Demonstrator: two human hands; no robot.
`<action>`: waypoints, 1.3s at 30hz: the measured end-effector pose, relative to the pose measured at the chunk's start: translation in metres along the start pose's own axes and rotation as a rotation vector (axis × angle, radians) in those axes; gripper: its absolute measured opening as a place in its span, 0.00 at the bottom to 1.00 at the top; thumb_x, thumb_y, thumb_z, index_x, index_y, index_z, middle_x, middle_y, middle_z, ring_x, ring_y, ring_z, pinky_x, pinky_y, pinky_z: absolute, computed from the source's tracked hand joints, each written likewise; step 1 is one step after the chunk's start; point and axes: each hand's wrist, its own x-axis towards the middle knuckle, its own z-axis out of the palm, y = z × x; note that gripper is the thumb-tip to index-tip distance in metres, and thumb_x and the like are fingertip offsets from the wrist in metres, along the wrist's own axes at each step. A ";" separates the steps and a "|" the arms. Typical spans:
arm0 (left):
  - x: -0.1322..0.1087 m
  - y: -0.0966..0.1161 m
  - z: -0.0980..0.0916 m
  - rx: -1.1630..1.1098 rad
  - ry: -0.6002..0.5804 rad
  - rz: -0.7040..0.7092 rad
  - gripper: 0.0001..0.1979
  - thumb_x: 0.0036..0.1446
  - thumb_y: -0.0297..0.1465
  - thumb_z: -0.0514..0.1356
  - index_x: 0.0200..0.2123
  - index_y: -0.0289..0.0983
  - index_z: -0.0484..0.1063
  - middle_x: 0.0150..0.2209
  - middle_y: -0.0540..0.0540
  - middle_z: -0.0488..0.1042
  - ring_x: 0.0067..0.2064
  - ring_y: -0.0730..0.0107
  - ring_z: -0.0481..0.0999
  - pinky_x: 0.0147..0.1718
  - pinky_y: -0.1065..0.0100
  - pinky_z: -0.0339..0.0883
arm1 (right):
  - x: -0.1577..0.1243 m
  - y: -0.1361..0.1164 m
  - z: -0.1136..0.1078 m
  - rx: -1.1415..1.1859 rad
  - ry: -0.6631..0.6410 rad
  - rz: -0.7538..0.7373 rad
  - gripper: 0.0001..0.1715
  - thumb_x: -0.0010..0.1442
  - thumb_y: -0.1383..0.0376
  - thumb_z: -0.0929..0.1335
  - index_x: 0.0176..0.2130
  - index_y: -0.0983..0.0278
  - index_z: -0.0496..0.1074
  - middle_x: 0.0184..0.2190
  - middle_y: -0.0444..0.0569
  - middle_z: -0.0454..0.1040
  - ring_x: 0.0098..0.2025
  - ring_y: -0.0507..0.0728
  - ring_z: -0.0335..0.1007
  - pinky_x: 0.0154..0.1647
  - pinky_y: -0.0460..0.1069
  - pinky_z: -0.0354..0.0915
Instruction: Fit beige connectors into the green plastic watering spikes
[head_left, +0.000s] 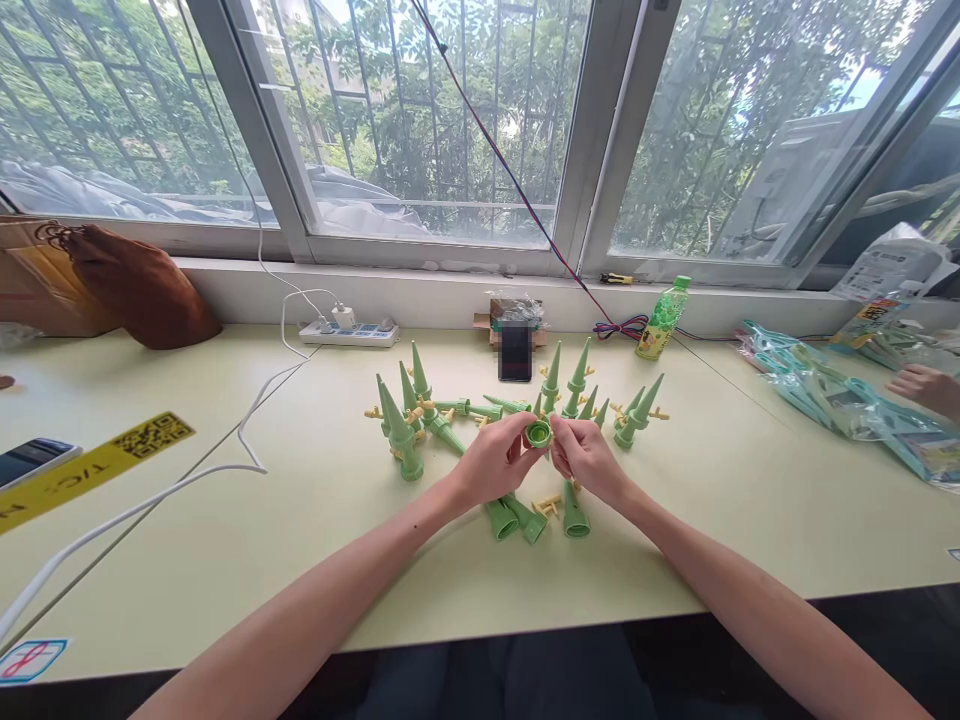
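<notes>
My left hand (499, 457) grips a green plastic watering spike (538, 433), its round open end turned towards me. At the right side of that spike, my right hand (590, 460) has its fingers closed in a pinch; what lies between them is hidden. Under my hands lie loose green spikes (502, 520) and small yellow valve pieces (551, 504). Another green spike (576, 515) rests with its wide mouth towards me. Several spikes with yellow side pieces stand upright at the left (405, 440), behind my right hand (577, 375) and at the right (637, 415).
A phone (515, 352) leans on a small box at the back. Near the window stand a green drink bottle (664, 320) and a power strip (352, 333). A white cable (247, 440) crosses the left side. Bagged items (832, 395) and another person's hand (926, 388) are at the right.
</notes>
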 end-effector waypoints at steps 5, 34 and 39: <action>-0.001 -0.001 -0.001 0.099 0.022 0.159 0.04 0.59 0.26 0.56 0.39 0.37 0.65 0.24 0.53 0.65 0.22 0.78 0.61 0.22 0.74 0.57 | 0.000 -0.004 -0.001 -0.056 -0.020 -0.004 0.39 0.67 0.47 0.59 0.11 0.62 0.57 0.08 0.42 0.57 0.13 0.48 0.53 0.21 0.47 0.57; 0.012 0.022 -0.012 -0.832 -0.269 -0.569 0.24 0.63 0.48 0.52 0.30 0.32 0.68 0.23 0.48 0.69 0.18 0.79 0.66 0.12 0.77 0.53 | -0.002 0.005 0.001 -0.091 -0.007 -0.184 0.29 0.70 0.50 0.57 0.23 0.63 0.60 0.17 0.43 0.64 0.18 0.49 0.58 0.21 0.46 0.57; 0.012 0.021 -0.015 -0.812 -0.287 -0.541 0.19 0.64 0.46 0.52 0.33 0.34 0.63 0.29 0.50 0.68 0.19 0.80 0.68 0.14 0.77 0.54 | -0.002 0.009 0.000 -0.083 -0.002 -0.167 0.28 0.69 0.49 0.58 0.23 0.62 0.59 0.16 0.41 0.61 0.17 0.49 0.56 0.19 0.46 0.54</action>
